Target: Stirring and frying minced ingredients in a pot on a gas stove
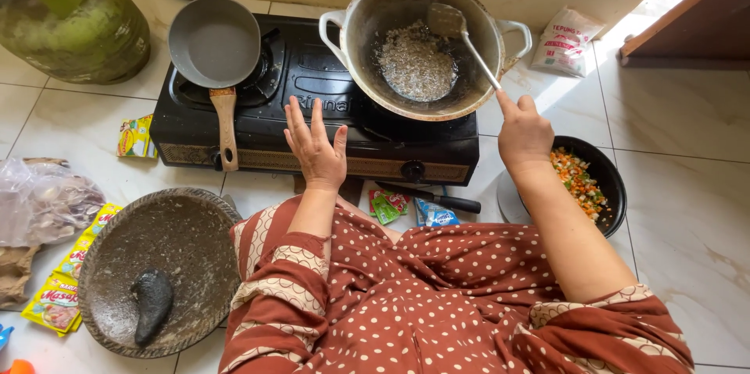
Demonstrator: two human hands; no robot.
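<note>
My right hand (522, 133) grips the thin handle of a metal spatula (453, 24) whose blade rests in a worn two-handled wok (367, 22) holding pale crumbly food (416, 61). The wok sits on the right burner of a black two-burner stove (312, 85). My left hand (316, 147) hovers flat with fingers spread over the stove's front edge, holding nothing. An empty grey frying pan (215, 39) with a wooden handle sits on the left burner.
A black bowl (613, 178) of chopped vegetables stands by my right arm. A stone mortar (156, 261) with pestle (151, 304) lies lower left beside seasoning sachets (58, 304). A green gas cylinder (70, 18), a flour bag (564, 42) and a knife (441, 200) lie around.
</note>
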